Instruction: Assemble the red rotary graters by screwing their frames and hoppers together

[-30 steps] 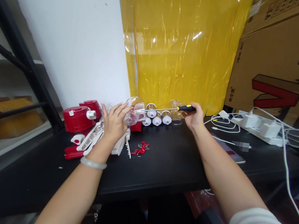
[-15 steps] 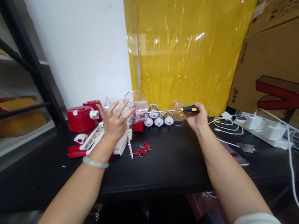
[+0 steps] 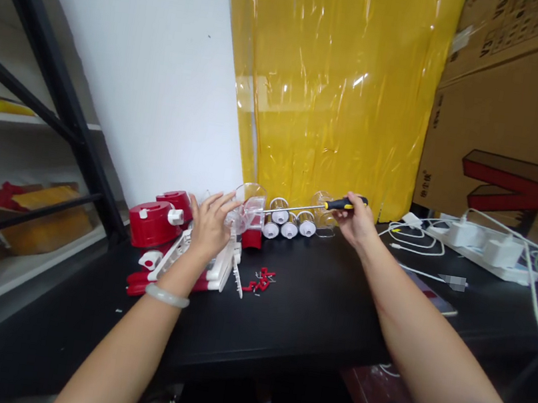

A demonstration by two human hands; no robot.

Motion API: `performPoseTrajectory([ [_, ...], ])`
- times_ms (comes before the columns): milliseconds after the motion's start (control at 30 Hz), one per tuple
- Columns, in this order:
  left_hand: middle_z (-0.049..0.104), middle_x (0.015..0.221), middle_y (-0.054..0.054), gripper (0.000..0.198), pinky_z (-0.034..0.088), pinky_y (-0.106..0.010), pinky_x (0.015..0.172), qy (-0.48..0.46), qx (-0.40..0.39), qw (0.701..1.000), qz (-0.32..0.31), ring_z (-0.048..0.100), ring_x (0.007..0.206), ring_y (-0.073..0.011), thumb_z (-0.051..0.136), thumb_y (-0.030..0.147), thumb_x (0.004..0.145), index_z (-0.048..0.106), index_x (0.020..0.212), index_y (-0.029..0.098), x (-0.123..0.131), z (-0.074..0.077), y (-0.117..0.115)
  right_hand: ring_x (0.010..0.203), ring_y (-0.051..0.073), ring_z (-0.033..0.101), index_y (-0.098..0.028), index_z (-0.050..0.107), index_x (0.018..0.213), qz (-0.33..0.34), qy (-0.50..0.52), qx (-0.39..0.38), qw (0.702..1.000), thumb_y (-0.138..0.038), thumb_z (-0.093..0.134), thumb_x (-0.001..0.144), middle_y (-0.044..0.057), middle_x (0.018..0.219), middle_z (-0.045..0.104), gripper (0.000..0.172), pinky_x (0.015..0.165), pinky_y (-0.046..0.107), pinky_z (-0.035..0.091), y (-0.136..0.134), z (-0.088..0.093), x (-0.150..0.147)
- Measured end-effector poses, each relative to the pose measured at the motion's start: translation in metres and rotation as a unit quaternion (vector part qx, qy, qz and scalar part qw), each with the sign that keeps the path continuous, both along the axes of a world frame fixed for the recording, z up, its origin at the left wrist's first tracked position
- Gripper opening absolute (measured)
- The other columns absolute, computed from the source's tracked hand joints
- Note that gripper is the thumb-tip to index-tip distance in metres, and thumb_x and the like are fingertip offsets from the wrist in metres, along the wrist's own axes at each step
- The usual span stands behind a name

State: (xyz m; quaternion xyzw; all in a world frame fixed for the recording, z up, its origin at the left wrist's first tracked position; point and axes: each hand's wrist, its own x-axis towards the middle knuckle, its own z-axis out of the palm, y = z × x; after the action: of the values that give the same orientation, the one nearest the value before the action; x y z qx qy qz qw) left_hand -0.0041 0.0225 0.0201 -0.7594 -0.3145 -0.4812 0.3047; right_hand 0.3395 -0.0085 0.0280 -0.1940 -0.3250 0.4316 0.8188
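Observation:
My right hand (image 3: 354, 220) is closed around the black and yellow handle of a screwdriver (image 3: 338, 204). Its long metal shaft points left, and the tip reaches a clear plastic container (image 3: 253, 214). Behind that container my left hand (image 3: 212, 223) has its fingers curved over the clear plastic, gripping it; the thumb's contact is hidden. Below the left hand lies a white and red plastic frame (image 3: 225, 266), partly covered by the wrist. Small red pieces and screws (image 3: 263, 280) lie to its right on the black table (image 3: 303, 308).
A red round housing (image 3: 153, 224) stands at the left. Several metal cylinders with white ends (image 3: 289, 226) are stacked behind the screwdriver shaft. At right are a power strip with chargers (image 3: 487, 251), loose cables, a flat device (image 3: 430, 293) and a large cardboard box (image 3: 502, 128).
The left hand's spread fingers have drawn closer together over the clear container. The screwdriver tip has come further left against the plastic. The view has shifted slightly.

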Motion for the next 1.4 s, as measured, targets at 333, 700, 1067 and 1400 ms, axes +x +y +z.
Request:
performPoseTrajectory([
  [333, 0.058, 0.135, -0.016, 0.083, 0.049, -0.054, 0.109, -0.144, 0.04, 0.98, -0.133, 0.062, 0.126, -0.0276, 0.082, 0.022, 0.071, 0.03, 0.136, 0.025, -0.024, -0.007, 0.006, 0.04, 0.008, 0.037, -0.024, 0.045, 0.067, -0.053, 0.034, 0.057, 0.996, -0.052, 0.07, 0.084, -0.01, 0.049, 0.034, 0.041, 0.048, 0.024, 0.049, -0.01, 0.008, 0.001],
  [700, 0.054, 0.137, -0.015, 0.086, 0.054, -0.047, 0.104, -0.076, 0.043, 0.98, -0.18, 0.062, 0.127, -0.0265, 0.084, 0.029, 0.074, 0.026, 0.138, 0.025, -0.013, -0.011, 0.002, 0.048, 0.007, 0.047, -0.023, 0.053, 0.069, -0.1, -0.021, 0.164, 0.981, -0.041, 0.076, 0.073, -0.005, 0.063, 0.052, 0.029, 0.042, 0.022, 0.038, -0.059, 0.023, -0.043],
  [1067, 0.056, 0.136, -0.016, 0.071, 0.047, -0.055, 0.108, -0.078, 0.037, 0.991, -0.099, 0.057, 0.13, -0.0296, 0.073, 0.017, 0.078, 0.034, 0.137, 0.024, -0.022, -0.016, 0.01, 0.055, 0.013, 0.056, -0.025, 0.057, 0.07, -0.206, -0.039, 0.187, 0.96, -0.043, 0.075, 0.072, -0.003, 0.064, 0.054, 0.026, 0.043, 0.024, 0.043, -0.068, 0.021, -0.051],
  [1400, 0.052, 0.137, -0.014, 0.065, 0.042, -0.056, 0.109, -0.104, 0.044, 0.994, 0.004, 0.05, 0.133, -0.0312, 0.062, 0.001, 0.074, 0.045, 0.132, 0.026, -0.02, -0.013, -0.004, 0.054, 0.008, 0.054, -0.023, 0.05, 0.073, -0.183, 0.004, 0.135, 0.974, -0.041, 0.077, 0.071, -0.007, 0.067, 0.055, 0.033, 0.045, 0.019, 0.044, -0.049, 0.015, -0.046],
])
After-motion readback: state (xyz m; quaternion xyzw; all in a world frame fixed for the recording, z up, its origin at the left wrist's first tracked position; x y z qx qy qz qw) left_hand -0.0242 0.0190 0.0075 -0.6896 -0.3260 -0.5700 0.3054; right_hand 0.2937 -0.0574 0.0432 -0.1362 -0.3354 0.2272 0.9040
